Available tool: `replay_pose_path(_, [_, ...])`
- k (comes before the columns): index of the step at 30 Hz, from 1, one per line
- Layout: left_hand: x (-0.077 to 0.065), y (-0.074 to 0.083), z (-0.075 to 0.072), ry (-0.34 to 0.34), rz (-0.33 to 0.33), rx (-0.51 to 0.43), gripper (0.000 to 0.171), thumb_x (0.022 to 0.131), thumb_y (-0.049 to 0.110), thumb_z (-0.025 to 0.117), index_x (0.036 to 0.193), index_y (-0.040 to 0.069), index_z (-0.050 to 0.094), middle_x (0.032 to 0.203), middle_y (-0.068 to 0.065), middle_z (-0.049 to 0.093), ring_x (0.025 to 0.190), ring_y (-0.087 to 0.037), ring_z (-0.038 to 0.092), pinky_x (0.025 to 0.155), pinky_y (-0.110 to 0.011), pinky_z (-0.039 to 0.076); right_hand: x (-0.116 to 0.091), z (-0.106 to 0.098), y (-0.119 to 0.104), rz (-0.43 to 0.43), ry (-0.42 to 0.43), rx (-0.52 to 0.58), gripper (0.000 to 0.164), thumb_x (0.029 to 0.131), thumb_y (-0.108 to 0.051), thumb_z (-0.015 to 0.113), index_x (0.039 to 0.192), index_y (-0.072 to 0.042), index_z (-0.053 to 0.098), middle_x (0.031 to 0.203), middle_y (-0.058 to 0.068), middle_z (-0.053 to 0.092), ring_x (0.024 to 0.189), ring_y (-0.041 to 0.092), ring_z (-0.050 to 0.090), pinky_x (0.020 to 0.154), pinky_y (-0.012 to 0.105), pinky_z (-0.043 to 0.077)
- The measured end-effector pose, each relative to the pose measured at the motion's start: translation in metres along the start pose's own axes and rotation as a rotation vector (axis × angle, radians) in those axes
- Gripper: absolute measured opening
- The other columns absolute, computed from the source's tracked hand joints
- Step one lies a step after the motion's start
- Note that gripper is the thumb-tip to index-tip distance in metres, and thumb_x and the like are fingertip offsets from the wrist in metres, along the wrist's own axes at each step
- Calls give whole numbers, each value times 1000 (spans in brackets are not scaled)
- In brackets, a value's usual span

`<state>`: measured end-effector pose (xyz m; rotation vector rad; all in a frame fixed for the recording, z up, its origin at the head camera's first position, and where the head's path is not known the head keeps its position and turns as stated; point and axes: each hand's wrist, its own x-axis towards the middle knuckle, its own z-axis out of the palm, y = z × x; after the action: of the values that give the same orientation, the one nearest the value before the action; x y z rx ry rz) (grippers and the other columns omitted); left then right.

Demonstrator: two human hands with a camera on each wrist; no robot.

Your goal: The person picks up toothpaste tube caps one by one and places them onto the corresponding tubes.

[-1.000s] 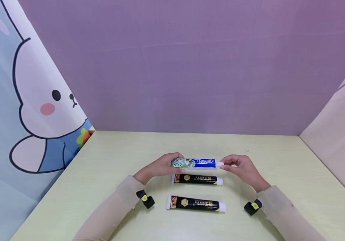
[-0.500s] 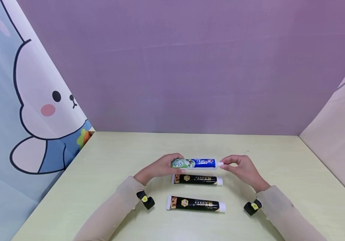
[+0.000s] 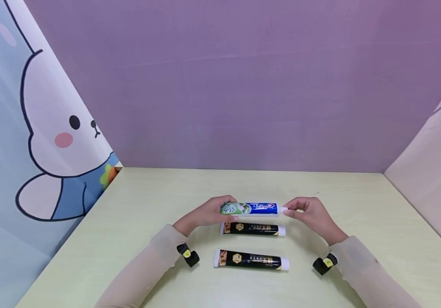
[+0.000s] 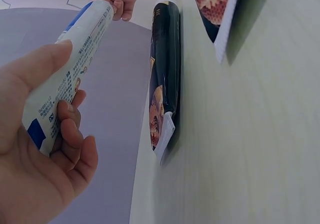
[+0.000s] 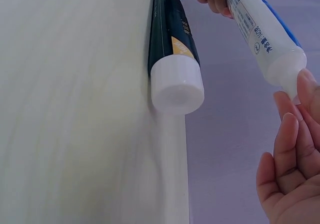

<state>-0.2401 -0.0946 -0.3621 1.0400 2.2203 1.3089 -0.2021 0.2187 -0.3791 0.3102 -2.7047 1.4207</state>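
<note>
A blue, green and white toothpaste tube (image 3: 256, 208) is held level above the table, between both hands. My left hand (image 3: 208, 211) grips its flat tail end, thumb on one side and fingers curled round the other in the left wrist view. At the opposite end, my right hand (image 3: 312, 215) pinches the small white cap (image 5: 291, 87) between thumb and fingertip. Just in front of the held tube lies a black toothpaste tube (image 3: 251, 229) with a white cap. Nearer the person is a second black tube (image 3: 252, 260), lying parallel, its cap also to the right.
The pale wooden table (image 3: 158, 184) runs back to a purple backdrop (image 3: 243, 107). On the left hangs a cloth with a cartoon rabbit (image 3: 62, 119); a pale cloth (image 3: 436, 179) borders the right side. Each wrist wears a small black camera.
</note>
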Motion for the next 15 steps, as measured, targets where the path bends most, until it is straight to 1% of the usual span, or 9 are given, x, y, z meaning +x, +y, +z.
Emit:
replay_pose_path(4, [1,0,1,8,12,5,29,88,8,65,114,2,54,100,-7,60,79,-9,55,68,-25,49,-1,-2,-2,30,-21,41,18,82,-21,73,90,-5,71,95,7,70,88,10,62,76,28,48])
replay_pose_path(8, [1,1,3,22,20,33,29,88,8,66,114,2,54,99,-7,60,78,-8,55,67,-24,49,-1,-2,-2,48,-31,52,17,82,-19,74,89,-4,71,94,8,70,86,12,62,74,27,48])
replay_pose_path(12, [2,0,3,30,16,65,31,88,10,66,115,3,55,99,-6,60,78,-7,55,68,-24,49,-1,-2,-1,53,-37,57,17,82,-17,74,89,-3,70,94,8,70,84,11,61,72,26,49])
replay_pose_path(15, [7,-12,4,32,7,68,32,87,11,67,115,3,55,100,-6,60,80,-8,55,69,-25,49,-1,-3,-1,61,-47,73,20,82,-18,74,91,-1,70,93,8,70,82,12,62,71,27,50])
